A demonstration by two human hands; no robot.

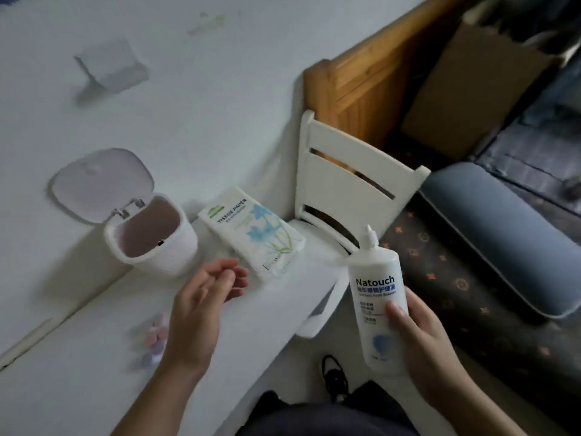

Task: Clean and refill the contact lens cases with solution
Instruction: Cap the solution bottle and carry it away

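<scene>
A white solution bottle [379, 306] is held upright in the right hand [421, 344], off the right edge of the bench [94, 357], its grip closed round the lower body with the thumb across the label; the nozzle points up and away. The left hand [201, 306] is held over the bench, fingers loosely spread, gripping nothing. The lens cases [152, 339], a blurred pink and lilac cluster, lie on the bench just left of the left wrist. Further off, a small white bin [151, 237] stands with its lid swung open. A tissue pack [254, 232] lies to its right. A white chair [352, 184] stands beyond the bench's right end.
</scene>
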